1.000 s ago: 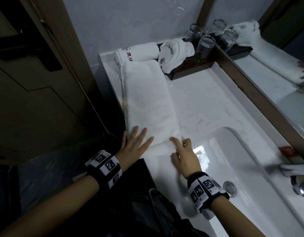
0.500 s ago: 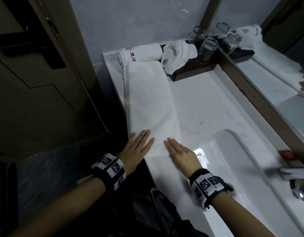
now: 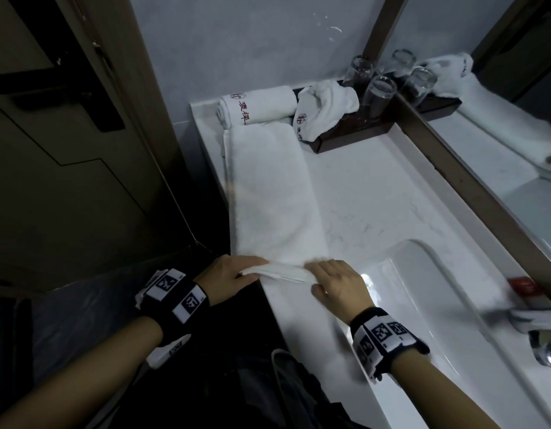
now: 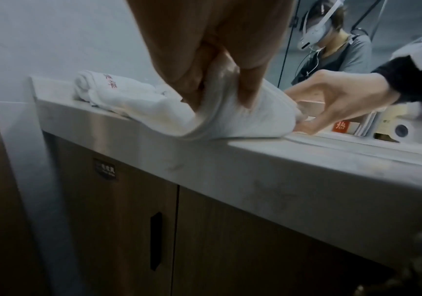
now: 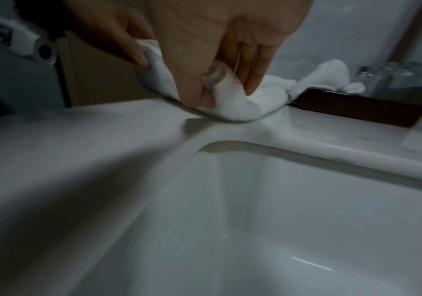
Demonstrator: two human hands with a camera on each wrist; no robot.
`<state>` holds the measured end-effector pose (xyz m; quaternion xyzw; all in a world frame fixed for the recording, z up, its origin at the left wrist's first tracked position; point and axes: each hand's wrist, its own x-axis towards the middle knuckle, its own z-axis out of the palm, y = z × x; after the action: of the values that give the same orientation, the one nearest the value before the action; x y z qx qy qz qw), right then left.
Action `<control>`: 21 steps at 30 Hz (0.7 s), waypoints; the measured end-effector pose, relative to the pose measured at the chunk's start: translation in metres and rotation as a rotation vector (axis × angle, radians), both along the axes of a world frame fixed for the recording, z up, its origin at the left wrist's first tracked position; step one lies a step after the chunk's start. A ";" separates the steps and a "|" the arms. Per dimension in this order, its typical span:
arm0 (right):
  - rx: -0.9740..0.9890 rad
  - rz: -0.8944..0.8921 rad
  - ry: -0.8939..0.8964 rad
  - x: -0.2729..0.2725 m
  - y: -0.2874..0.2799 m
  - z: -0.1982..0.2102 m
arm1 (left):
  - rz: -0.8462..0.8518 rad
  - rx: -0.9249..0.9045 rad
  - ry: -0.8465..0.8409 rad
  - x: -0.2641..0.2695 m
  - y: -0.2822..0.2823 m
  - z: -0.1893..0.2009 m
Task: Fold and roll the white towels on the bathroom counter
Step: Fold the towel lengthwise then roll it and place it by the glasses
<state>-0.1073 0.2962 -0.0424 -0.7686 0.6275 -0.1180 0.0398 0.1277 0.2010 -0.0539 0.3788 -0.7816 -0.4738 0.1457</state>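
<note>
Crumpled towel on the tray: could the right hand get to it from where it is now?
Probably yes. The right hand pinches the flat towel and must let go first; bare counter leads to the crumpled towel, which overhangs the tray.

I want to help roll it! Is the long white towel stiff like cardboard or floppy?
Probably floppy: the long towel bends where both hands' fingers lift its near end. Likely light, since fingertips alone raise it. It should roll up well, like the rolled towel behind it.
</note>
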 end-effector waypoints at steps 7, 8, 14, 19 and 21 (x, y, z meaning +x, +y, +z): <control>0.276 -0.141 -0.203 -0.007 -0.006 0.002 | 0.196 0.087 0.107 -0.001 -0.017 -0.001; 0.307 -0.225 -0.300 -0.007 -0.010 0.003 | 0.213 0.053 0.099 -0.001 -0.019 -0.001; 0.415 -0.451 -0.609 0.002 -0.040 0.000 | 0.280 -0.118 -0.032 0.002 -0.017 -0.007; 0.447 -0.545 -0.622 0.005 -0.063 -0.004 | 0.302 -0.477 -0.185 -0.005 -0.020 0.003; 0.506 -0.610 -0.657 0.004 -0.073 -0.004 | 0.175 -0.537 -0.155 -0.009 -0.020 0.013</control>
<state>-0.1034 0.2234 -0.0462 -0.4395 0.7864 -0.2037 0.3833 0.1190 0.1806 -0.0405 0.4274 -0.8523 -0.2051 0.2210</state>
